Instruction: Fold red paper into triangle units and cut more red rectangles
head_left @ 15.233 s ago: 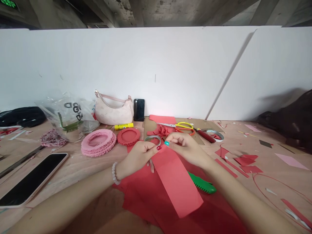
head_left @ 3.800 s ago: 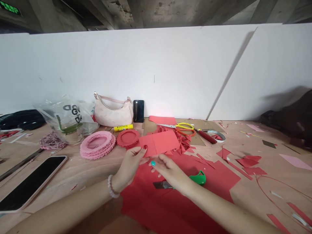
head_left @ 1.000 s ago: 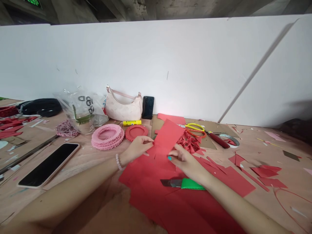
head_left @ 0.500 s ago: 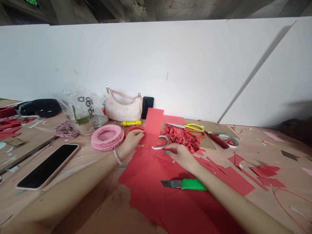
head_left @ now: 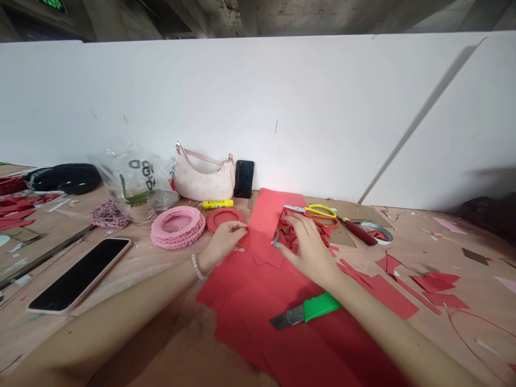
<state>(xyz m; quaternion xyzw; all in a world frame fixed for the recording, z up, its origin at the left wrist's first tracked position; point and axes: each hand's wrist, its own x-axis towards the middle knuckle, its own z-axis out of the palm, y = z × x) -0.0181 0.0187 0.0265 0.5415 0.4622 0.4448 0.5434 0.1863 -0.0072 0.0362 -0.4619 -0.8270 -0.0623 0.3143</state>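
Note:
My left hand (head_left: 224, 243) pinches the left edge of a red paper strip (head_left: 264, 217), which slants up and away over a stack of red paper sheets (head_left: 258, 301). My right hand (head_left: 310, 244) hovers at the strip's right side, its thumb and fingers spread. Behind that hand lies a pile of folded red paper pieces (head_left: 287, 235), partly hidden. A tape roll (head_left: 276, 235) shows only as a thin edge between strip and pile. Under my right forearm, a green utility knife (head_left: 318, 307) rests on the red sheets with its blade out.
Scissors (head_left: 322, 210) and a red-handled tool (head_left: 359, 232) lie right of the pile, near another tape roll (head_left: 387, 232). Pink paper rings (head_left: 178, 227), a red ring (head_left: 224, 216), a glue stick (head_left: 217, 204), a phone (head_left: 80, 274) and a handbag (head_left: 205, 180) are at left. A white panel (head_left: 258, 107) stands behind.
The red strip has tipped lower and right, covering most of the near tape roll. My right hand has risen and its fingers have spread. The utility knife has turned slightly.

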